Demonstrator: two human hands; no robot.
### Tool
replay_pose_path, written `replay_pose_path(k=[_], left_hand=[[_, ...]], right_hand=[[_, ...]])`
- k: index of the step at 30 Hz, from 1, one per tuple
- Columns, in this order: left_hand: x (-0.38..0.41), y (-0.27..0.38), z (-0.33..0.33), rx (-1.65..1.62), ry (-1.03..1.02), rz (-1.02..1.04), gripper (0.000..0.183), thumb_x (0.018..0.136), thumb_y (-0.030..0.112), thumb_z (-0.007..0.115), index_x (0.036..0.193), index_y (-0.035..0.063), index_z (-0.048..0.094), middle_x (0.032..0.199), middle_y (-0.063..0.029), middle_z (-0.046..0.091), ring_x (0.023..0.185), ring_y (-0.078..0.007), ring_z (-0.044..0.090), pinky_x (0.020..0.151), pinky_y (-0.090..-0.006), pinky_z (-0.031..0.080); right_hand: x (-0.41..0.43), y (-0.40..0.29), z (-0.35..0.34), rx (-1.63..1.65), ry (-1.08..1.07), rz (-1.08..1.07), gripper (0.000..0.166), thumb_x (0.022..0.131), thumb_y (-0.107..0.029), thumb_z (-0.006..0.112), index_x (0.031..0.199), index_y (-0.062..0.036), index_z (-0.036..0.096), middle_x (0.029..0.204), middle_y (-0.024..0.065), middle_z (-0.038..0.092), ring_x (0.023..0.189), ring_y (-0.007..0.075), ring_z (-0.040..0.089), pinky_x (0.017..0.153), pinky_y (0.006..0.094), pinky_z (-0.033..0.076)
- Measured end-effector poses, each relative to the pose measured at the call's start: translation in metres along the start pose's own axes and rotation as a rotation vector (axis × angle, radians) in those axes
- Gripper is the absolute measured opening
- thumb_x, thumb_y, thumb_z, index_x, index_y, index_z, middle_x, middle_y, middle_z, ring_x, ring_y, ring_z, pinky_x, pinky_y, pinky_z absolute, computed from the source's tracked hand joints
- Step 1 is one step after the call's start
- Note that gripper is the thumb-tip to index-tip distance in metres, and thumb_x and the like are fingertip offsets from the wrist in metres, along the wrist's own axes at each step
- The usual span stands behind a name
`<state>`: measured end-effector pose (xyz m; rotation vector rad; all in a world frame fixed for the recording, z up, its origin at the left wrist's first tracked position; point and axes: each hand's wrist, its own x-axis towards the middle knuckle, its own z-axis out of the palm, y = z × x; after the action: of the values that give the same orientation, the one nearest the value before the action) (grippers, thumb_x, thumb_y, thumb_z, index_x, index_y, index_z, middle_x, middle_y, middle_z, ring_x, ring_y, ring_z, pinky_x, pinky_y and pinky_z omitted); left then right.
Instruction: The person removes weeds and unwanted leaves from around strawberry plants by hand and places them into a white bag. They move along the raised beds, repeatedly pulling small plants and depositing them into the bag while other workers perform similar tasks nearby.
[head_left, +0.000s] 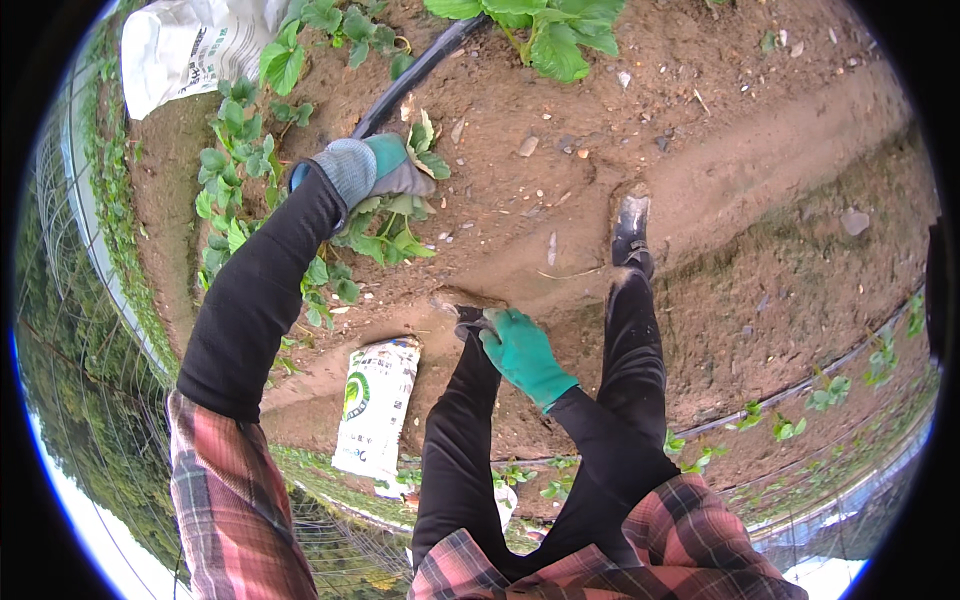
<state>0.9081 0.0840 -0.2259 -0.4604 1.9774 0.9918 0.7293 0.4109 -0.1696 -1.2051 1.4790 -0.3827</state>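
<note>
My left hand (401, 169), in a teal and grey work glove, reaches down into a row of leafy plants that look like strawberry plants (386, 236). Serrated leaves (426, 146) stick out beyond its fingers. The fingertips are hidden, so whether they grip a stem is unclear. Just past the cuff, a black drip hose (424, 71) runs along the soil. My right hand (525, 356), in a green glove, hangs in front of my left lower leg, near the dark boot (469, 319). Its fingers are curled, and I cannot tell whether they hold anything.
A white printed bag (379, 405) lies left of my legs; another white bag (195, 52) lies at the upper left. A larger leafy plant (551, 30) grows at the top. My other boot (631, 225) stands in the soil furrow. Small plants (829, 394) line another bed at right.
</note>
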Motion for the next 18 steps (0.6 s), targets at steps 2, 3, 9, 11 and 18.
replay_pose_path(k=[2,3,9,11,18], left_hand=[[-0.025,-0.047,0.028,-0.094,0.044,-0.035,0.011,0.084,0.009,0.057,0.079,0.0033,0.066,0.073,-0.0094,0.064,0.068,-0.0227,0.06,0.068,-0.0343,0.048],[-0.036,-0.066,0.042,-0.144,0.065,-0.048,0.01,0.082,0.008,0.06,0.075,0.0028,0.066,0.071,-0.0109,0.064,0.066,-0.0246,0.06,0.066,-0.035,0.048],[-0.036,-0.028,-0.029,0.294,-0.109,0.124,0.007,0.08,0.008,0.06,0.083,0.0042,0.064,0.073,-0.0132,0.065,0.065,-0.0258,0.062,0.063,-0.034,0.049],[-0.036,-0.048,-0.011,0.4,-0.155,0.018,0.011,0.079,0.01,0.06,0.089,0.0056,0.064,0.075,-0.0133,0.065,0.068,-0.0276,0.062,0.064,-0.035,0.049],[-0.046,0.057,-0.021,-0.021,0.592,-0.617,0.034,0.072,0.021,0.069,0.105,0.0114,0.065,0.088,-0.0168,0.067,0.08,-0.0333,0.065,0.07,-0.0394,0.052]], right_hand=[[0.004,-0.004,0.007,0.037,0.013,-0.043,0.03,0.084,-0.026,0.059,0.104,-0.0039,0.055,0.088,0.0175,0.06,0.084,0.0354,0.06,0.072,0.0451,0.049],[0.004,-0.005,0.01,0.054,0.018,-0.059,0.03,0.084,-0.027,0.059,0.104,-0.004,0.055,0.087,0.0173,0.06,0.084,0.0355,0.06,0.072,0.045,0.049],[0.004,0.002,0.002,0.059,0.011,-0.013,0.032,0.083,-0.027,0.06,0.103,-0.0032,0.056,0.088,0.018,0.061,0.084,0.0353,0.06,0.072,0.0445,0.049],[0.005,-0.004,0.005,0.108,-0.015,-0.026,0.032,0.083,-0.026,0.06,0.103,-0.0028,0.057,0.089,0.018,0.061,0.085,0.0349,0.06,0.073,0.044,0.049],[0.004,0.005,-0.001,0.118,0.009,-0.013,0.031,0.082,-0.022,0.06,0.105,-0.0016,0.057,0.091,0.0179,0.062,0.085,0.0349,0.06,0.076,0.0419,0.049]])
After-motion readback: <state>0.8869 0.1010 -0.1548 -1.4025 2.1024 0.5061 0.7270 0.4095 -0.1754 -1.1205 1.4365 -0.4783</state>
